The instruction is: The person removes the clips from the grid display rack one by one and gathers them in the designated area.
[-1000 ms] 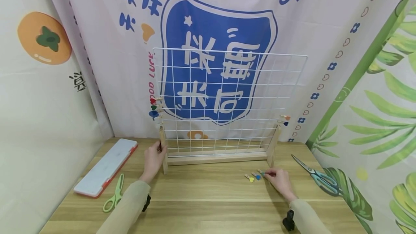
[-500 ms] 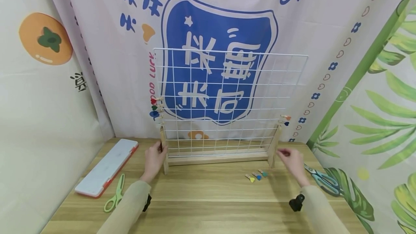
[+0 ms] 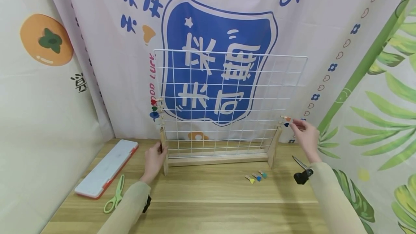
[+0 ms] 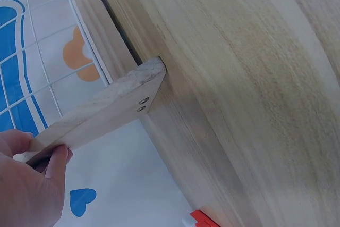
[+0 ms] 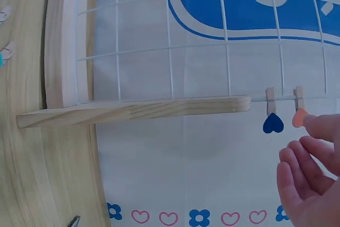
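Standing upright at the middle of the table in the head view, a white wire grid in a wooden stand is being steadied by the left hand, whose fingers are being curled round the left post. At three o'clock of the grid, the right hand is being raised to two heart clips on the right edge, its fingertips touching the orange clip; the blue clip is hanging just beneath. Three loose clips are lying on the table at five o'clock of the stand.

In the left wrist view, the stand's post is being pinched between thumb and fingers.

In the right wrist view, the orange clip is being touched by a fingertip, the other fingers being held loosely bent and spread, gripping nothing.
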